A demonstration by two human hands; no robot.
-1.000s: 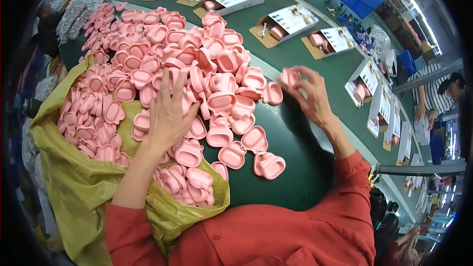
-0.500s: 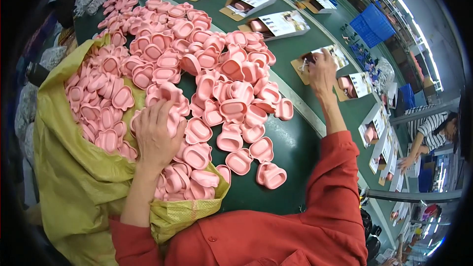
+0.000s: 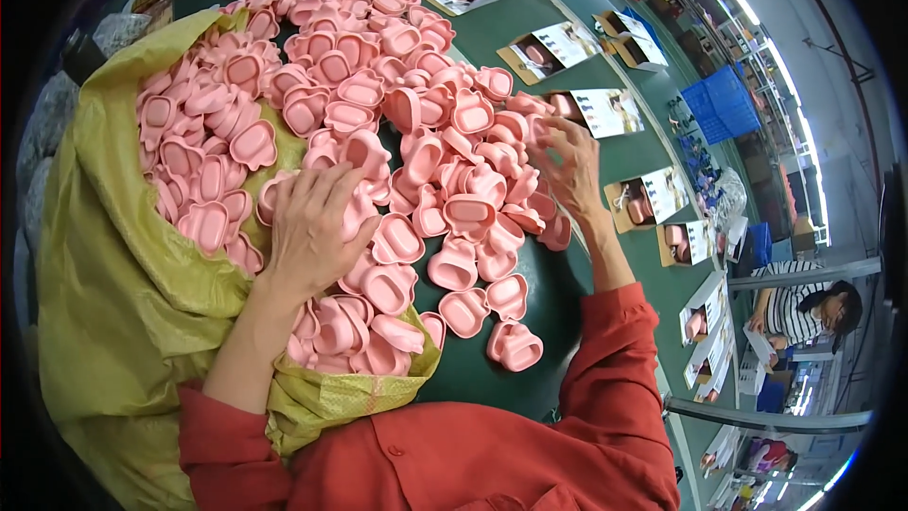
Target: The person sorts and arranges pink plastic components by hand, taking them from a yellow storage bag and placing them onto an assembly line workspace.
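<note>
A big heap of pink moulded dish-like pieces (image 3: 470,215), each with an oval hollow and a lobed rim, covers the green surface before me. More of them fill a yellow-green woven sack (image 3: 123,255) at the left, its mouth folded open. My left hand (image 3: 317,227) lies over the heap by the sack's mouth, fingers curled round a pink piece (image 3: 359,211) that shows beside the thumb. At the heap's right edge is my right hand (image 3: 570,168), fingers bent and apart, fingertips close to pink pieces; nothing shows held in it.
Open printed boxes with pink items inside stand along the green belt (image 3: 605,156), among them a box (image 3: 648,197) right of my right hand. A metal rail (image 3: 766,416) crosses at right. Beyond are a blue crate (image 3: 721,104) and a co-worker in a striped shirt (image 3: 794,312).
My right hand has left an open box on the belt and come back left to the heap's edge. My left hand stays on the pink pieces. The view has shifted slightly.
</note>
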